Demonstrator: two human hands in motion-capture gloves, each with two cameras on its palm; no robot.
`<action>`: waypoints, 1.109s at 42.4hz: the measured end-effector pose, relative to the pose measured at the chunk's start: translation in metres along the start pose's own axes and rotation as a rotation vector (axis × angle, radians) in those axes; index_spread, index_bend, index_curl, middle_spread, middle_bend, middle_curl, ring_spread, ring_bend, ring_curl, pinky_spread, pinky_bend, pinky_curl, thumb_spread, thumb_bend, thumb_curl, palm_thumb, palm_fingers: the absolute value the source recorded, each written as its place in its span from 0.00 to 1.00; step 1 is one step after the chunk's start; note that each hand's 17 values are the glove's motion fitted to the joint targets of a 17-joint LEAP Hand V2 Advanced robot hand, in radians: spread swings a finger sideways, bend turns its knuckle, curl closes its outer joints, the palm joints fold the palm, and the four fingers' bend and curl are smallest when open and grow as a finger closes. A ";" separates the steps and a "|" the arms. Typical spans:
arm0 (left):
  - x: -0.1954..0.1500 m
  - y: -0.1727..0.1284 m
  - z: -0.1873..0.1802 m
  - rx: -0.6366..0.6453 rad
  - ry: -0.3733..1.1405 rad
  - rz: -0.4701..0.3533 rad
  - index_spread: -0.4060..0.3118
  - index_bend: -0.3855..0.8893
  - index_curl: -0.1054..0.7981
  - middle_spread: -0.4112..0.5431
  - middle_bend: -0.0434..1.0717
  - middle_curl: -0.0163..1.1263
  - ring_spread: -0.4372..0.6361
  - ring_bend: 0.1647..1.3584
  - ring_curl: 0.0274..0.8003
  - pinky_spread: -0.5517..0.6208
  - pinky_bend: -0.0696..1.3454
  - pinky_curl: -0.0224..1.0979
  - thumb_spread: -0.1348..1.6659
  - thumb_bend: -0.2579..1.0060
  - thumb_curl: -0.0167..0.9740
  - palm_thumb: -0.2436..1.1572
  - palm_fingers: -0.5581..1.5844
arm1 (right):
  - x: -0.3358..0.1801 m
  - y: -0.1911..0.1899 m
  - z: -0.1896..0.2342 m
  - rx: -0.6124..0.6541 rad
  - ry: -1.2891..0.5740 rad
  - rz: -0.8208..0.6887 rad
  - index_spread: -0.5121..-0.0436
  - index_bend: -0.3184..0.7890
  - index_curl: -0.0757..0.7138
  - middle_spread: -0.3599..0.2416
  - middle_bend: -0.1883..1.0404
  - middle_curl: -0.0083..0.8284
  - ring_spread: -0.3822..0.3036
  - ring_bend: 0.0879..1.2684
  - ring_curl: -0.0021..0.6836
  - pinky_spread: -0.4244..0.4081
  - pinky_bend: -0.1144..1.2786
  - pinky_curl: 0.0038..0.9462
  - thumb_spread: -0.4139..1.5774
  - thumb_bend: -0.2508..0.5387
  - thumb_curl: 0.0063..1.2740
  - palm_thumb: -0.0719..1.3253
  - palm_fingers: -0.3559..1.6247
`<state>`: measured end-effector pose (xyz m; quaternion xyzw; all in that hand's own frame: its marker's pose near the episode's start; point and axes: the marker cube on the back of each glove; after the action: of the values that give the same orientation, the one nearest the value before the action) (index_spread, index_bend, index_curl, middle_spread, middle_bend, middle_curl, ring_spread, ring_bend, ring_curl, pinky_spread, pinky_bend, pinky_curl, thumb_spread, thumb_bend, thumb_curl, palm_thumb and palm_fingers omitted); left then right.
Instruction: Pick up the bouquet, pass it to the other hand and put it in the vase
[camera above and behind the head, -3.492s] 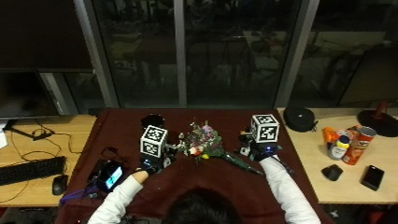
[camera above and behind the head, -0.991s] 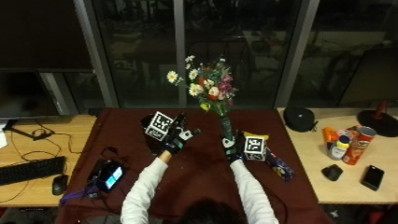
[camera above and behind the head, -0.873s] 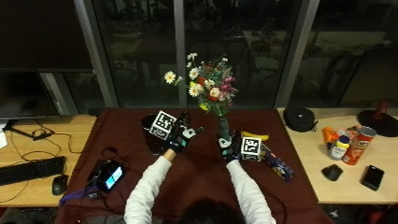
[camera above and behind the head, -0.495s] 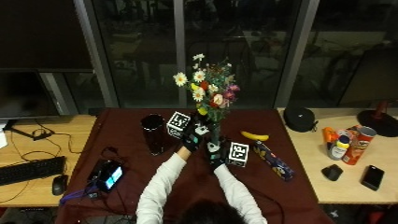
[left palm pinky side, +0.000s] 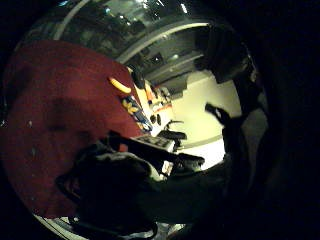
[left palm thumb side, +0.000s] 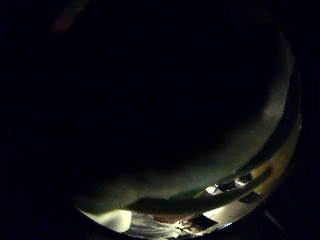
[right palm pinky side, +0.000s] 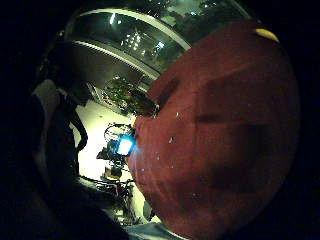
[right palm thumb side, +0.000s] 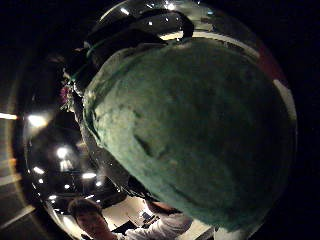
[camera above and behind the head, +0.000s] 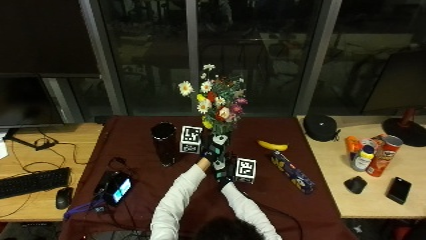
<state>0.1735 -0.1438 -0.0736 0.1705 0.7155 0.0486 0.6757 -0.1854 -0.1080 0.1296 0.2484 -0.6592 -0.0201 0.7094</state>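
Both hands are close together on the bouquet (camera above and behind the head: 218, 107), in the middle of the dark red tablecloth (camera above and behind the head: 266, 195). The left hand (camera above and behind the head: 212, 150) is higher up and looks wrapped round the green stems. The right hand (camera above and behind the head: 223, 170) is just under it, at the bottom of the stems. The right thumb side palm view is almost filled by a green wrapped lump (right palm thumb side: 190, 130), so the bottom of the bouquet is right against that palm. I cannot tell how tightly the right fingers are curled, because the two black gloves run together. The left thumb side palm view is nearly all dark, so something sits right up against that palm too.

The flowers stand upright above the hands: white daisies, red, pink and yellow ones, with green leaves. They are up in the air, not in the vase.

The vase (camera above and behind the head: 164, 144) is a tall dark glass. It stands on the cloth just beside the left hand, on the far side from the right hand. Nothing sits between it and the hands.

On the other side of the bouquet, a yellow banana (camera above and behind the head: 273, 146) lies on the cloth. A long patterned tube (camera above and behind the head: 293, 172) lies near it. A phone with a lit screen (camera above and behind the head: 116, 186) lies on the cloth near the vase, closer to the person. Away from the cloth, past the banana, a wooden table (camera above and behind the head: 333, 195) holds cans and a bottle (camera above and behind the head: 363, 157).
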 end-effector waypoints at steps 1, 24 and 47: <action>0.001 0.001 -0.001 0.016 -0.017 0.004 0.25 0.64 0.44 0.22 0.67 0.43 0.15 0.51 0.46 0.24 0.47 0.37 0.35 0.25 0.55 0.75 0.92 | 0.002 -0.001 0.001 -0.014 0.000 -0.014 0.67 0.83 0.89 0.35 0.89 0.79 0.30 0.82 0.84 0.25 0.63 0.56 0.57 0.29 0.55 0.78 0.88; 0.117 -0.047 -0.112 0.241 -0.116 0.142 0.09 0.72 0.62 0.08 0.75 0.49 0.05 0.56 0.57 0.14 0.52 0.42 0.22 0.19 0.71 0.80 0.91 | -0.011 -0.022 -0.048 -0.345 0.087 -0.263 0.43 0.38 0.68 0.39 0.49 0.54 0.35 0.45 0.59 0.51 0.47 0.44 0.68 0.26 0.42 0.49 0.40; 0.130 -0.115 -0.229 0.593 -0.199 0.183 0.08 0.69 0.70 0.07 0.75 0.50 0.05 0.56 0.59 0.14 0.51 0.43 0.20 0.18 0.78 0.79 0.90 | -0.013 -0.057 -0.068 -0.374 0.028 0.053 0.09 0.35 0.33 0.44 0.29 0.39 0.63 0.37 0.46 0.83 0.63 0.42 0.71 0.27 0.33 0.37 0.14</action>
<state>-0.0759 -0.1749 -0.2132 0.4274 0.6105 -0.1185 0.6562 -0.1054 -0.1314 0.0958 0.0951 -0.6402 -0.1202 0.7527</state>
